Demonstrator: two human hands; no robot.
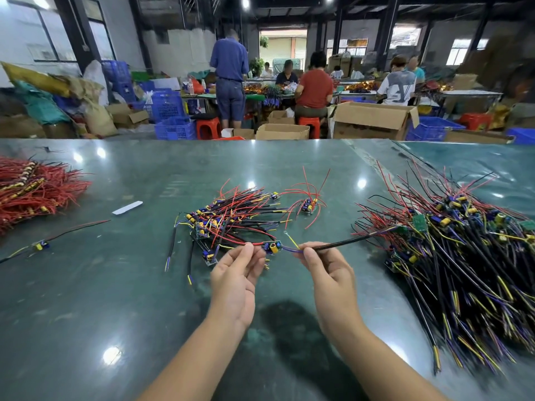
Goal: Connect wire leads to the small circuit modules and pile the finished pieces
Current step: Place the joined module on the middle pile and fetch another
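A small circuit module (272,246) with a yellow capacitor hangs between my hands above the green table (115,285). My left hand (236,280) pinches the module's left end, where red and black leads run off. My right hand (328,277) pinches a black sheathed lead (347,241) with purple and yellow cores that meet the module's right side. Just beyond my hands lies a pile of wired modules (228,219). At the right spreads a large heap of modules with black leads (463,250).
A bundle of red wires (31,189) lies at the far left. One loose wired module (42,246), a white strip (127,207) and a small module with red wires (309,205) lie on the table. People work at benches beyond the table's far edge.
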